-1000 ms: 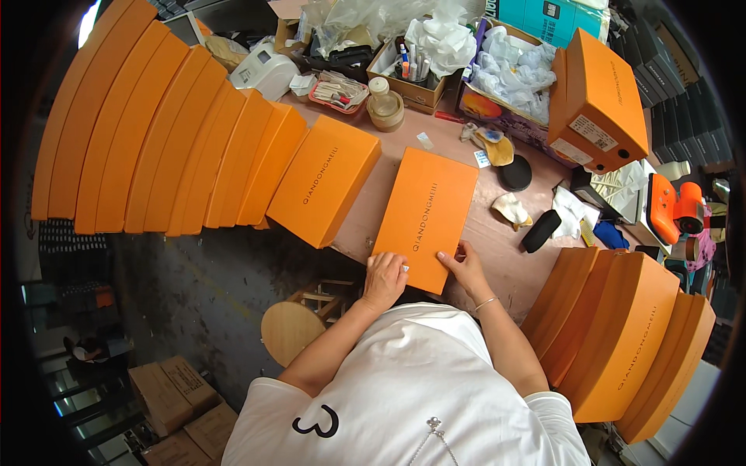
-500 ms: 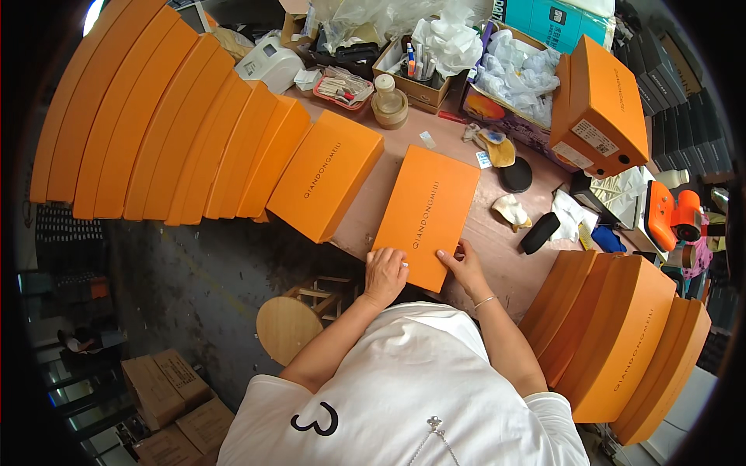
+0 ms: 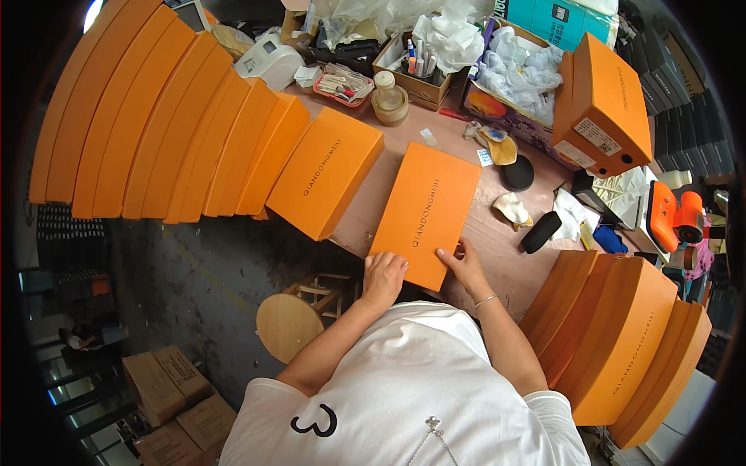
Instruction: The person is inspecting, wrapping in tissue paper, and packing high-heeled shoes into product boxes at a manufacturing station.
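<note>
A closed orange shoebox (image 3: 435,194) with dark lettering on its lid lies on the pinkish table in front of me. My left hand (image 3: 384,281) rests on its near left corner, fingers bent over the lid and edge. On the right side of the same box, my right hand (image 3: 466,272) has its thumb on the lid and its fingers against the side wall, partly hidden. Just left of it sits another orange shoebox (image 3: 325,175), at the end of a long row of orange boxes (image 3: 155,116).
More orange boxes (image 3: 622,334) stand by my right arm. A black case (image 3: 541,232), a round black tin (image 3: 516,174) and a white cloth (image 3: 571,213) lie right of the box. At the back are a carton of crumpled plastic (image 3: 517,74) and a jar (image 3: 388,105). A wooden stool (image 3: 289,328) stands at lower left.
The box and both hands have hardly moved; my left hand has shifted very slightly on the near corner. The view has tilted a touch.
</note>
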`<state>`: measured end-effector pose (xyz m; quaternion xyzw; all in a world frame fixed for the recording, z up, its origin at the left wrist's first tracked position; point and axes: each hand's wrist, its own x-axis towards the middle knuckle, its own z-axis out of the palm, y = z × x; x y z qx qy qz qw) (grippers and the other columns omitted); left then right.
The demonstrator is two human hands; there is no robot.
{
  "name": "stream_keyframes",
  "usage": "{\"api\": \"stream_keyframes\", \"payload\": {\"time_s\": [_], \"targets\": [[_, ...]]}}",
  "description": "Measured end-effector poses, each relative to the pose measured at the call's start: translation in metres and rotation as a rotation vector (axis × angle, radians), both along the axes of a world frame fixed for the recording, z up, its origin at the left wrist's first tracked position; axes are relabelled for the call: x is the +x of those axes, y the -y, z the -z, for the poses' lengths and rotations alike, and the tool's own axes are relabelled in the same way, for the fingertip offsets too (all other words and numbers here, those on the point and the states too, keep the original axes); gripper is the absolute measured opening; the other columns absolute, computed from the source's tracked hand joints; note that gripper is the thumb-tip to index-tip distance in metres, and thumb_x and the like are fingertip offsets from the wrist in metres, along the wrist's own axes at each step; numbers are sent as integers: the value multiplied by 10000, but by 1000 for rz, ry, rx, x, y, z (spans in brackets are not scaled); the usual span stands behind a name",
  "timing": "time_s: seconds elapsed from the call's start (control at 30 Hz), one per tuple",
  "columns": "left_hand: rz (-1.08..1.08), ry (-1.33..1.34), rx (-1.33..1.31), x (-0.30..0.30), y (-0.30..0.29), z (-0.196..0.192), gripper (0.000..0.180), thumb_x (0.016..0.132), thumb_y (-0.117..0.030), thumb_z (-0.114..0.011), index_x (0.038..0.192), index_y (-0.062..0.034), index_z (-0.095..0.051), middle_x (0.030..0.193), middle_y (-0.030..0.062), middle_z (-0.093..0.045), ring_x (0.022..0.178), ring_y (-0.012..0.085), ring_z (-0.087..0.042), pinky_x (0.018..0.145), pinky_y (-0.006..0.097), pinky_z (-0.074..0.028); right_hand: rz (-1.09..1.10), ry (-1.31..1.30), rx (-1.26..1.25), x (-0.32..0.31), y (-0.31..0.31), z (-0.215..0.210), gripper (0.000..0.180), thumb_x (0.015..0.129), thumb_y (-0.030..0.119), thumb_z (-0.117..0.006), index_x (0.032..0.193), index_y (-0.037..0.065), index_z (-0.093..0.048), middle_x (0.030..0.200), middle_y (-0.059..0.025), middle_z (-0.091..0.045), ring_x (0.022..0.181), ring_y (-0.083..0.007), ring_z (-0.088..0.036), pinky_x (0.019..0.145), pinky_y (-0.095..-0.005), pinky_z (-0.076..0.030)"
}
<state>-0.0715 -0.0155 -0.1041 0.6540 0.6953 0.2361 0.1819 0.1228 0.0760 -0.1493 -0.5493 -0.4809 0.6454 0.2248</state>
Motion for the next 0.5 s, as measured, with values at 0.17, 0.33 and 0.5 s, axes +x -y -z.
{"api": "stream_keyframes", "payload": {"time_s": [0.17,0.33,0.5], "targets": [[15,-28,-15,3,1,6,53,856,-123,-595,864,-71,-587,845,89,-552,866,275,-545,786,402,-380,-14,5,-25,1,-1,-2,620,812,295,-759,1255,-41,-484,1074,-150,-603,984,-198,-568,858,-307,-473],[40,-90,-83,4,-2,5,77,884,-114,-559,875,-41,-535,851,128,-525,860,317,-521,782,419,-391,-13,2,2,0,-2,-5,648,799,281,-777,1258,-51,-461,1049,-141,-599,933,-189,-581,800,-293,-507],[49,-56,-96,2,-3,6,111,897,-122,-547,880,-23,-500,868,164,-506,866,343,-509,783,444,-398,12,-44,-3,0,-1,1,644,797,271,-780,1255,-49,-460,1044,-141,-595,934,-189,-582,803,-293,-511]]}}
